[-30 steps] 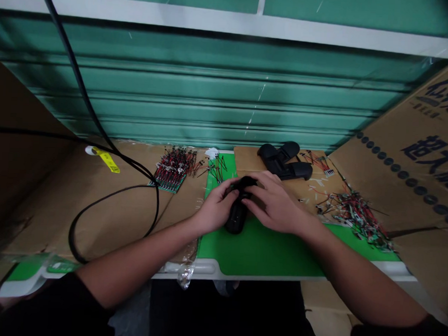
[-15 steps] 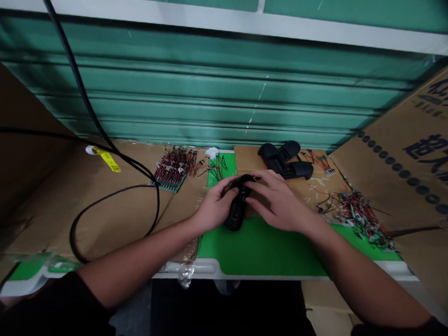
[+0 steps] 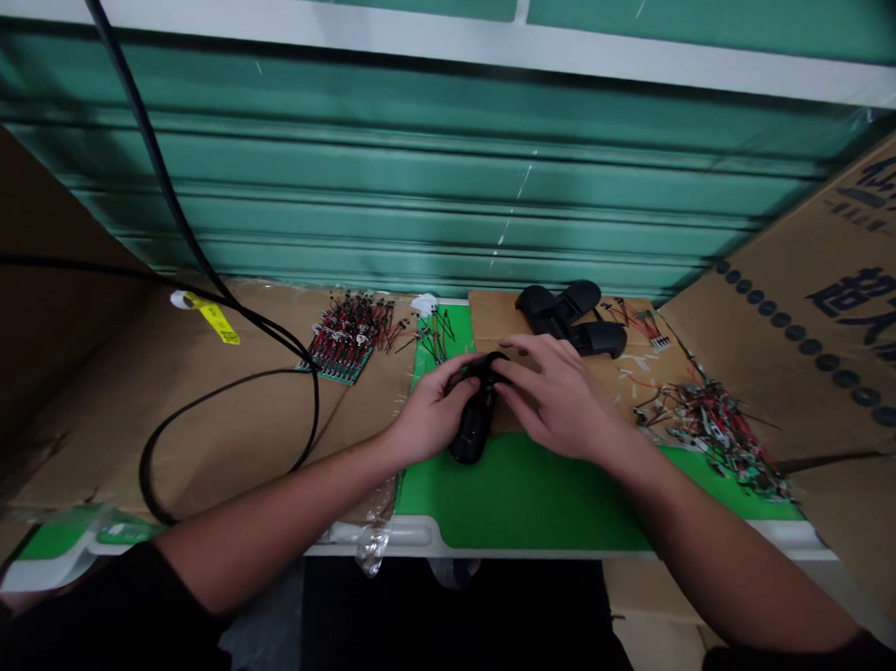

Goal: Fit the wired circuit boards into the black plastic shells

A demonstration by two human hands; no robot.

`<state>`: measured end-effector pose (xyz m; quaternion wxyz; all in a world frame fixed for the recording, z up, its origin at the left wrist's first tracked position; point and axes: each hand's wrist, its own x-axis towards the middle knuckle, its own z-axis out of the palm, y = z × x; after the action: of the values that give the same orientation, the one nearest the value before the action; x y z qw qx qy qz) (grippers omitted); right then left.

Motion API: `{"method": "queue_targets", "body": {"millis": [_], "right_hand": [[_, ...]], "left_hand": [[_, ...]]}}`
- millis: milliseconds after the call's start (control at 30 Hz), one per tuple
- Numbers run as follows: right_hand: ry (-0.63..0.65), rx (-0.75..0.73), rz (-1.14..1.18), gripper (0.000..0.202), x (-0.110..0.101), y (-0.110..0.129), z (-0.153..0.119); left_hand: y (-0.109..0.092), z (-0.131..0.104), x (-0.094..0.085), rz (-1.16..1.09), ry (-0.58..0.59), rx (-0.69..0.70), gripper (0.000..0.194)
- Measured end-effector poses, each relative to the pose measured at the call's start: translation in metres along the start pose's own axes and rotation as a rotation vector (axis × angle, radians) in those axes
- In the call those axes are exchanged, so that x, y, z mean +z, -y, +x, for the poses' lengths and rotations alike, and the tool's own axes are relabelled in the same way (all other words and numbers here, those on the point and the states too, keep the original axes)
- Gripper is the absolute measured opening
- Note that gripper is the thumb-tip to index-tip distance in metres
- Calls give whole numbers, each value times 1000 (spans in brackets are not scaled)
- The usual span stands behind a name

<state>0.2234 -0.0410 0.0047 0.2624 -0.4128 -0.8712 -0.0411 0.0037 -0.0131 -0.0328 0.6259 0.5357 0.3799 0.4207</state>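
Observation:
A black elongated plastic part (image 3: pixel 471 429) is upright over the green mat (image 3: pixel 545 496), near the middle of the view. My left hand (image 3: pixel 433 410) is closed round its upper left side, thumb across the front. My right hand (image 3: pixel 554 396) reaches over from the right, with its fingertips at the top of the part and the fingers somewhat spread. Whether those fingertips pinch a small piece is too dark to tell. Behind my right hand, more black curved shells (image 3: pixel 569 317) lie on a cardboard piece.
Circuit boards with red and black wires (image 3: pixel 343 340) sit at the left, beside a black cable (image 3: pixel 146 440). Tangled wired boards (image 3: pixel 728 435) lie at the right. Cardboard walls flank both sides, and a green panel (image 3: pixel 397 163) stands behind.
My right hand has shifted slightly at the top of the black part, its fingers a little more spread. The part has tilted slightly; my left hand keeps its hold.

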Motion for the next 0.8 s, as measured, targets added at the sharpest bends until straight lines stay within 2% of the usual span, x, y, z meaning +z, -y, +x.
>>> {"method": "queue_targets", "body": {"millis": [133, 267, 367, 500, 667, 800], "right_hand": [[8, 28, 7, 25, 2, 0, -1], [-61, 89, 246, 19, 5, 6, 2], [-50, 153, 353, 14, 4, 11, 4], [32, 176, 336, 17, 2, 11, 5], [-61, 100, 256, 26, 4, 8, 3], [-31, 89, 209, 22, 8, 9, 2]], "left_hand": [[0, -1, 1, -9, 11, 1, 45], [-2, -5, 1, 12, 3, 75, 42], [-2, -6, 0, 50, 4, 118, 41], [2, -3, -4, 71, 4, 138, 42], [5, -1, -7, 42, -1, 139, 43], [8, -3, -7, -3, -37, 137, 41]]}}
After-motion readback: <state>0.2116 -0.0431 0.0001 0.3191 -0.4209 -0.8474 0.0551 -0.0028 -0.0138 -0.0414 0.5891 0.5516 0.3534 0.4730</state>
